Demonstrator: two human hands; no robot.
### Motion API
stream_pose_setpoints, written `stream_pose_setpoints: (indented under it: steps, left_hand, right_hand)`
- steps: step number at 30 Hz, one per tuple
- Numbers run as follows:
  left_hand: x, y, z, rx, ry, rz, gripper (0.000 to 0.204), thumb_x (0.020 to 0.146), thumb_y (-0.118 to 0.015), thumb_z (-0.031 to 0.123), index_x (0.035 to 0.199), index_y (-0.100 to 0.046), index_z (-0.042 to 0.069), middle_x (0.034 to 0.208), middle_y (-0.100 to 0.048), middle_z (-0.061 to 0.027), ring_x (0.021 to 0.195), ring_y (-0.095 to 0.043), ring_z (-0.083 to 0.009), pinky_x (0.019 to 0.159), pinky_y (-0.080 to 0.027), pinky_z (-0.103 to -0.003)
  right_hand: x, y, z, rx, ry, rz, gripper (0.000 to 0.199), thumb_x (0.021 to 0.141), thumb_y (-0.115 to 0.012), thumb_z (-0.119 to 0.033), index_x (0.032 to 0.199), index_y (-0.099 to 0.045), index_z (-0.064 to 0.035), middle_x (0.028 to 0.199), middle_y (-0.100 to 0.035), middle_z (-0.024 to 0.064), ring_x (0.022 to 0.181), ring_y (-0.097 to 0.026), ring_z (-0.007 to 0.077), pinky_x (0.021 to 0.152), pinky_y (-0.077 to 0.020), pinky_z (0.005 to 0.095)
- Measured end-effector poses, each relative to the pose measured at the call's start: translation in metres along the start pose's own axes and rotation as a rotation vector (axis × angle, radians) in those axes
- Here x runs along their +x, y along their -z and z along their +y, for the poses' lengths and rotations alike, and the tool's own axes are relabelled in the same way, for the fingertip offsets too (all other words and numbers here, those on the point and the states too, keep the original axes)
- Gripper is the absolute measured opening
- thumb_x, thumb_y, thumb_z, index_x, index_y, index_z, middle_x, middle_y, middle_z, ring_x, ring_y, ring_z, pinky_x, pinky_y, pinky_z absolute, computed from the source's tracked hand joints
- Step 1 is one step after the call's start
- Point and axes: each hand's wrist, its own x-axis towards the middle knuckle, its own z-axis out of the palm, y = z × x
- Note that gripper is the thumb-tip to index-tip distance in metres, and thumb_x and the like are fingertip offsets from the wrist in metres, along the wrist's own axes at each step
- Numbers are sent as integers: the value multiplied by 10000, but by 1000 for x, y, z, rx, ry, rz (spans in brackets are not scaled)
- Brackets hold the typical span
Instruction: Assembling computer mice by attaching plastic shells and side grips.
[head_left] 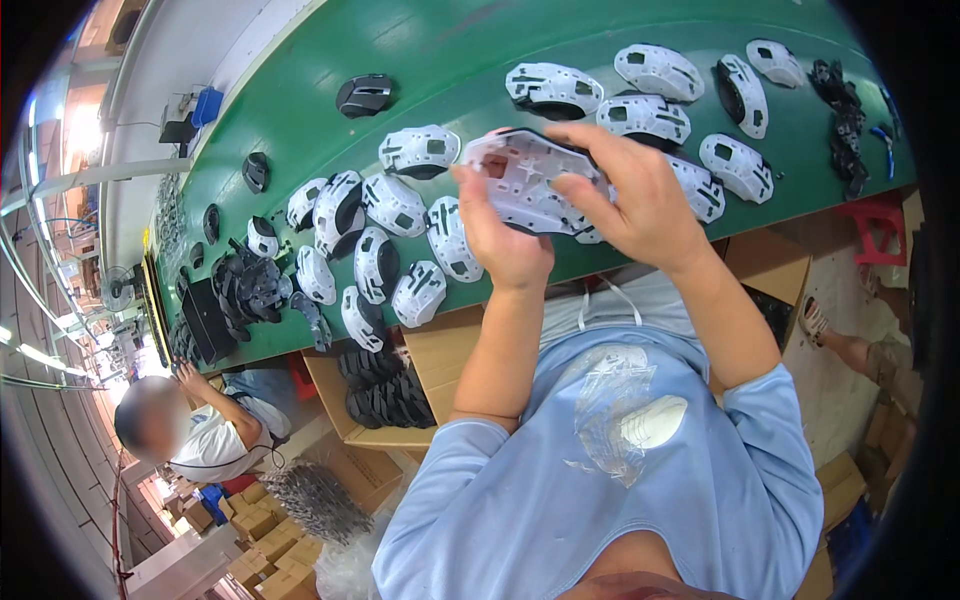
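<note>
Above the green bench I hold a white plastic shell (528, 180) with a dark rim, shaped like a computer mouse part, its moulded, ribbed side toward me. My left hand (502, 235) is closed on its left end, thumb along the edge. At the other end my right hand (640, 195) grips it, fingers over the far edge and thumb on the near side. Similar white-and-black shells lie around it on the bench, such as one shell (418, 150) to the left and another shell (737, 168) to the right.
On the green bench (450, 50) are a black shell (365, 95), a pile of dark parts (250, 285) at left and a dark heap (848, 130) at right. Below stands a carton (350, 425) of black parts. Another person (225, 430) works at the left; a red stool (880, 232) stands right.
</note>
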Motion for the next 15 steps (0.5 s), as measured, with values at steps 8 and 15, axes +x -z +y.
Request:
stream_pose_setpoints:
  steps: [8,15]
  left_hand:
    - [-2,-1,5,41,7,-128,472,1049,-378,431,1238,-555,36,1131,-650,-146,1038,-634,-277,922,-492,-413]
    - [0,13,-5,89,-101,-130,461,1055,-368,432,1244,-538,46,1161,-641,-159,1059,-628,-301,938,-488,-438]
  right_hand:
    - [-6,1,14,-124,19,-67,234,902,-713,-189,1053,-669,-16,833,-678,150,732,-661,317,621,-511,394]
    - [-3,-8,17,-197,95,-64,197,886,-730,-164,1016,-697,-19,800,-680,133,703,-659,296,615,-516,374]
